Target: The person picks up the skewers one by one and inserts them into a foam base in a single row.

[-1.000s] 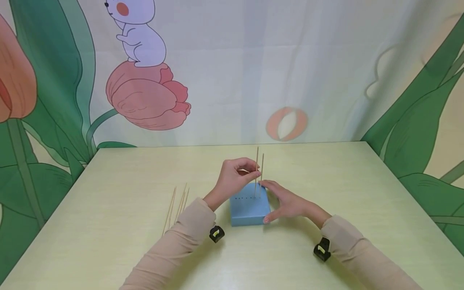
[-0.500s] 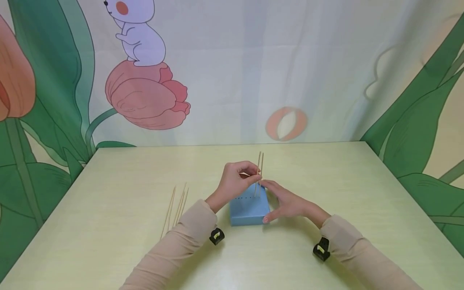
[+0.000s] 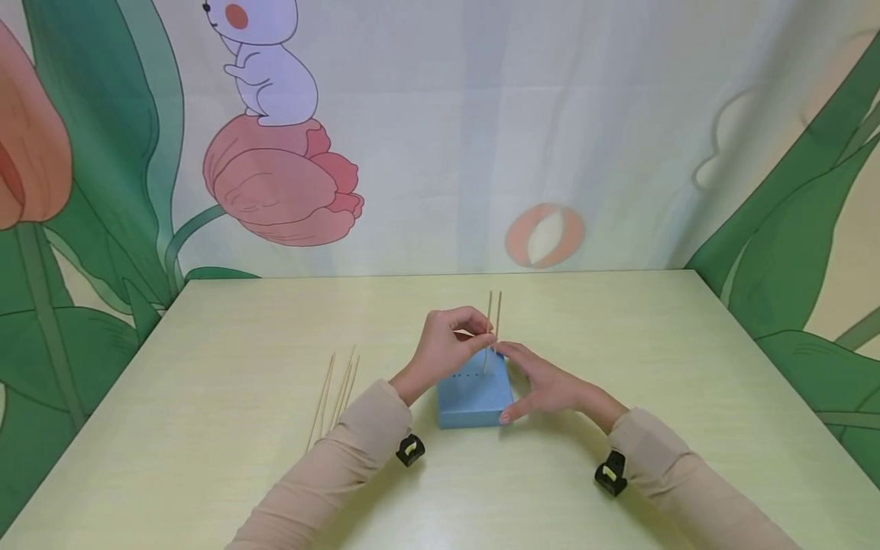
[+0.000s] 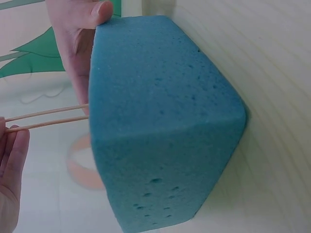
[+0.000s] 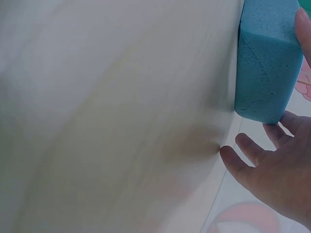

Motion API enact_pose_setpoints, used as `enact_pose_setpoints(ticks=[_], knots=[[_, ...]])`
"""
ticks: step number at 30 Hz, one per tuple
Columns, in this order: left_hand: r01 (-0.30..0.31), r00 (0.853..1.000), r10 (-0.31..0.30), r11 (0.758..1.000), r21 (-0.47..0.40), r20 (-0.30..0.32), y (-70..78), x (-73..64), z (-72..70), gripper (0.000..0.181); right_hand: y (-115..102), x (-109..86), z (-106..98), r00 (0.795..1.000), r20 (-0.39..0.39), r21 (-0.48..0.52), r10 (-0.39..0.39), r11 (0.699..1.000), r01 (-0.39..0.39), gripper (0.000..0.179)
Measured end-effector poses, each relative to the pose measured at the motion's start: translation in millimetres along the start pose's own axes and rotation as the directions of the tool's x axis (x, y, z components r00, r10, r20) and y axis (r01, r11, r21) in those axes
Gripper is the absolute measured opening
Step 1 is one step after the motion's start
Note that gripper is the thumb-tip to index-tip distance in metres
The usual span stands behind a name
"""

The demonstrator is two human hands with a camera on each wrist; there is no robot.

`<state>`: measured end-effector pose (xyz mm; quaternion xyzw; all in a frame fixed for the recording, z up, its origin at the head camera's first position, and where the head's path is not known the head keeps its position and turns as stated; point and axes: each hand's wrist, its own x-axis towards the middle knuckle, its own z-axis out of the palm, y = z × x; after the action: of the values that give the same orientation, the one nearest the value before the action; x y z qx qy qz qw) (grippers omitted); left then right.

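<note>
- The left hand (image 3: 443, 342) is pinching a slim wooden stick (image 3: 490, 308) upright at the blue block (image 3: 473, 401).
- A second stick (image 3: 498, 315) is standing just right.
- The right hand (image 3: 552, 383) is clasping the pitted, boxy foam's right side, mid-counter.
- Slender loose sticks (image 3: 321, 397) are lying left on the counter (image 3: 619, 328).

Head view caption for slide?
Left hand pinches an upright stick at the block; right hand holds the block.

2 upright sticks (image 4: 58, 121), bases apparently hidden
</note>
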<state>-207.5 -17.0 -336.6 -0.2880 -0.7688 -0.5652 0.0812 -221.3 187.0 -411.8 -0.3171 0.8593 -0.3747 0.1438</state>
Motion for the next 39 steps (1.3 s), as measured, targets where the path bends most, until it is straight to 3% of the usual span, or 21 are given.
enact_pose_setpoints(ticks=[7, 12, 17, 20, 24, 30, 39], knots=[[-0.008, 1.0, 0.008, 1.0, 0.006, 0.007, 1.3, 0.2, 0.1, 0.005, 0, -1.1, -1, 1.0, -0.002, -0.003, -0.003, 1.0, 0.003, 0.105], [0.016, 0.998, -0.015, 1.0, -0.006, 0.054, 0.8, 1.3, -1.7, 0.009, 1, 0.1, 0, 1.0, -0.002, -0.006, -0.013, 1.0, 0.013, 0.105], [0.027, 0.997, -0.023, 0.998, -0.053, 0.074, -18.3, 1.0, -9.1, 0.025, 2, 0.4, 1, 1.0, -0.007, -0.013, -0.006, 1.0, 0.006, 0.105], [0.003, 0.997, 0.0, 1.0, -0.03, 0.074, -29.0, -3.3, -23.6, 0.031, 1, 0.4, 0, 1.0, -0.016, -0.024, 0.008, 1.0, -0.008, 0.104], [-0.014, 0.994, 0.007, 0.998, 0.068, 0.105, -31.4, -16.4, -53.8, 0.038, -1, -0.6, 0, 1.0, -0.017, -0.027, 0.024, 0.999, -0.025, 0.106], [0.036, 0.988, -0.065, 0.98, 0.196, 0.14, -42.7, -39.1, -92.3, 0.046, 0, -2.0, 0, 0.999, -0.007, -0.019, 0.04, 0.999, -0.04, 0.107], [0.098, 0.975, -0.151, 0.95, 0.296, 0.161, -66.8, -63.7, -125.4, 0.05, 2, -0.1, 1, 1.0, -0.008, -0.039, 0.021, 0.999, -0.021, 0.107]])
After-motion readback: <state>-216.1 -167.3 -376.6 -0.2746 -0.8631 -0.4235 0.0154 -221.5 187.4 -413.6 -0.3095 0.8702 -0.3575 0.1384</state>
